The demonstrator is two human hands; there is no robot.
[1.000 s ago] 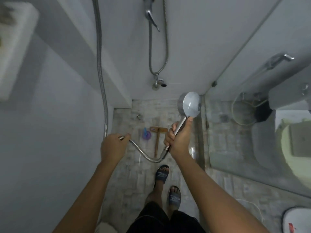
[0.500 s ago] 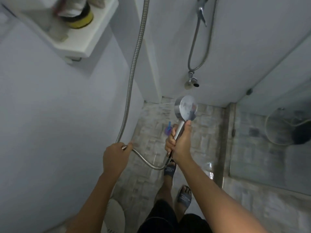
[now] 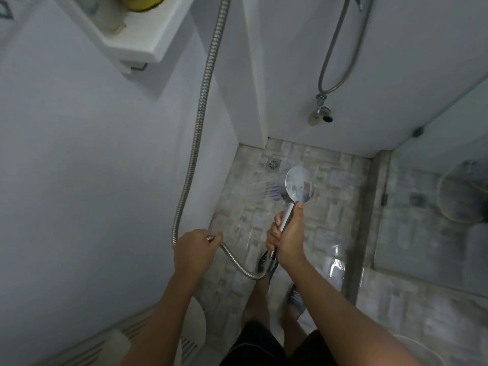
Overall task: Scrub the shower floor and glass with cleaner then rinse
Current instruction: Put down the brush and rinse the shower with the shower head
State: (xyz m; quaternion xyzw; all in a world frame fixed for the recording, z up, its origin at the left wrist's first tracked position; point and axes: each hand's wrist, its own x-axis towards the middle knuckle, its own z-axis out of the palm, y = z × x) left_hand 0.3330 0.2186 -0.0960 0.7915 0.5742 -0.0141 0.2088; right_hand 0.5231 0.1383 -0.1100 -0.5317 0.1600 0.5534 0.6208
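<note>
**Shower head held low over the tiled floor**

The right hand (image 3: 286,240) was wrapped around the handle of the shower head (image 3: 298,186), thumb laid up the stem near the disc. That put the shiny back toward the camera and turned the face left and down at the shower floor (image 3: 332,207). Faint streaks beside the disc looked like spray, though blur left that uncertain.

The left hand (image 3: 194,249) was closed around the metal hose (image 3: 201,114) where it came down the left wall and bent toward the handle. Held there, it probably kept the slack loop under control and gave the right hand room to swing.

The drain (image 3: 273,164) sat in the far corner just beyond the head, so water pushed that way should run out. The glass (image 3: 435,228) stood to the right, apart from the head and not in the line of the spray. By this reading the floor rinse was in hand and the glass was yet to be rinsed.

The person stood in sandals (image 3: 295,297), sensible on slick tiles. A shelf (image 3: 137,35) on the left wall carried a yellow container (image 3: 144,1).
</note>
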